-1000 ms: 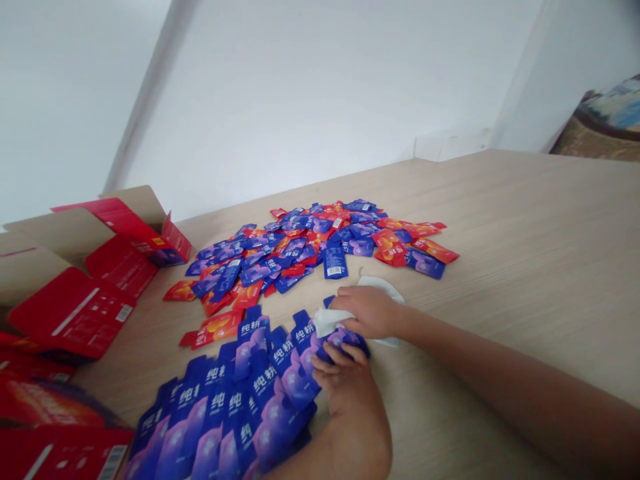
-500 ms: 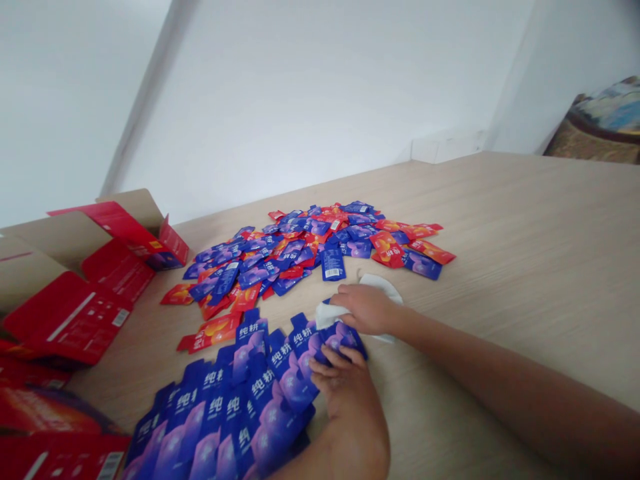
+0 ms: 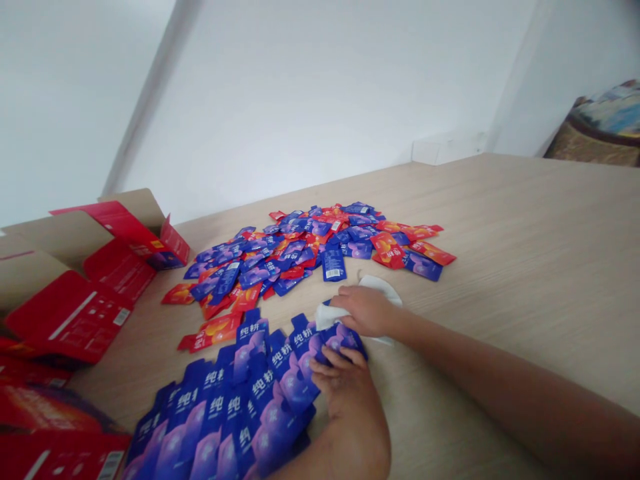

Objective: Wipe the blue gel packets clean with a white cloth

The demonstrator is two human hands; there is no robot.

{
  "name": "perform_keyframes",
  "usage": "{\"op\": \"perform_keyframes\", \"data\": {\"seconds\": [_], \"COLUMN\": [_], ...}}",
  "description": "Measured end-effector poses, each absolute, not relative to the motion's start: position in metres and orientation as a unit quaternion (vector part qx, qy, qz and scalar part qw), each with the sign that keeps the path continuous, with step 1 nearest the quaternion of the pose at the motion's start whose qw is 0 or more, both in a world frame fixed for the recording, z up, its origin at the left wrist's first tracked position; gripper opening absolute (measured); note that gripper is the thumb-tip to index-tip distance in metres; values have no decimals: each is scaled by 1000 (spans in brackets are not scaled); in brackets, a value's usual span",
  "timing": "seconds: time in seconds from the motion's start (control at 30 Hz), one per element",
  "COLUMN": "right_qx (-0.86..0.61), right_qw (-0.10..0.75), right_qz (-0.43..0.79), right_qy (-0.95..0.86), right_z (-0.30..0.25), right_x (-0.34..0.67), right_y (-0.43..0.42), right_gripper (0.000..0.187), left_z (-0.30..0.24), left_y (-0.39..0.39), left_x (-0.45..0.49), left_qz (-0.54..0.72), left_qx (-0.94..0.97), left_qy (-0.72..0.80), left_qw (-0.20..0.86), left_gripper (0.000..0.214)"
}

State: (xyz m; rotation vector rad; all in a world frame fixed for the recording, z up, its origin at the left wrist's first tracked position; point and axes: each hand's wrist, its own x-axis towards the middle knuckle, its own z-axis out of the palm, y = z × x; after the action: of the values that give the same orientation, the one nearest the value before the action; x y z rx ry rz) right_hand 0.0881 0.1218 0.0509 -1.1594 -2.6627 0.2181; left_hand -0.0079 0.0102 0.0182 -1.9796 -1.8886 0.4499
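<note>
My right hand [image 3: 367, 310] is closed on a white cloth [image 3: 383, 287], part of which spreads on the table behind the fingers. A fold of the cloth lies against the top end of a purple sachet [image 3: 345, 339]. On that same sachet rest the fingers of my left hand [image 3: 347, 380], slightly spread, pressing from the near side. To the left, several blue-purple sachets [image 3: 215, 407] with white lettering lie overlapping in rows, faces up. A few are partly hidden beneath others and by my left forearm.
Farther back spreads a loose heap of mixed red and purple sachets [image 3: 295, 250]. Open red cartons [image 3: 75, 320] with raised flaps line the left side. A white wall [image 3: 320, 100] rises behind the wooden table [image 3: 525, 267]. At the far right stands a patterned item [image 3: 600, 127].
Almost nothing differs. Both hands stay in the same place on the sachet and cloth; the view has shifted very slightly.
</note>
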Motion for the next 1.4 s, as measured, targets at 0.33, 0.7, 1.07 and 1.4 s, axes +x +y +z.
{"op": "perform_keyframes", "data": {"seconds": [0.33,0.7,1.07,1.4], "right_qx": [-391,-330,-371,-403], "right_qw": [92,98,128,106], "right_qz": [87,102,84,81], "right_qy": [-912,-933,-916,-905], "right_z": [47,52,53,48], "right_x": [86,87,91,88], "right_y": [124,114,117,126], "right_gripper": [26,25,26,27], "left_z": [19,15,19,16], "left_y": [9,15,12,13], "left_x": [-7,-2,-5,-4], "left_qz": [158,55,30,42], "left_qx": [-693,-674,-677,-676], "left_qy": [-678,-732,-732,-731], "left_qw": [189,89,71,83], "left_gripper": [41,38,37,39]}}
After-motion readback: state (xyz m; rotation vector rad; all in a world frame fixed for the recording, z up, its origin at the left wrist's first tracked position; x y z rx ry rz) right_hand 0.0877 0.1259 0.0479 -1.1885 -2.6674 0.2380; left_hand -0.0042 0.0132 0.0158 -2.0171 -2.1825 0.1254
